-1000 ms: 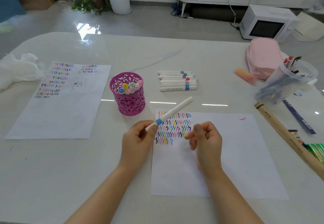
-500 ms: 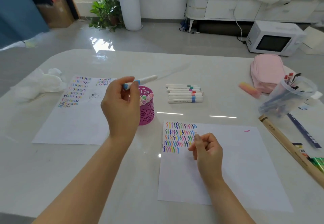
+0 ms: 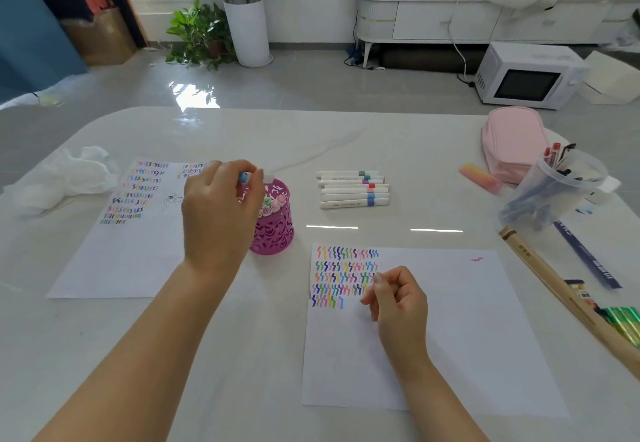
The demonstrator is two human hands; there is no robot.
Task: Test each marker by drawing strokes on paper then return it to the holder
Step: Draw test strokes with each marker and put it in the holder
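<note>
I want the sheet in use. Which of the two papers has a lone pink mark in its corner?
The right paper, under the right hand; the mark sits in its far right corner. The left paper has none.

Tabletop (image 3: 381, 150): glossy, smooth, pale stone look, mirrors light.
Paper sheet (image 3: 450, 337), near edge: matt white paper.
Holder (image 3: 277, 233): magenta openwork wall, slight sheen.
Loose markers (image 3: 353, 188): smooth white plastic barrels.
Pouch (image 3: 512, 140), far right edge: pink cloth, matt.
Cup (image 3: 554, 192): clear plastic.
</note>
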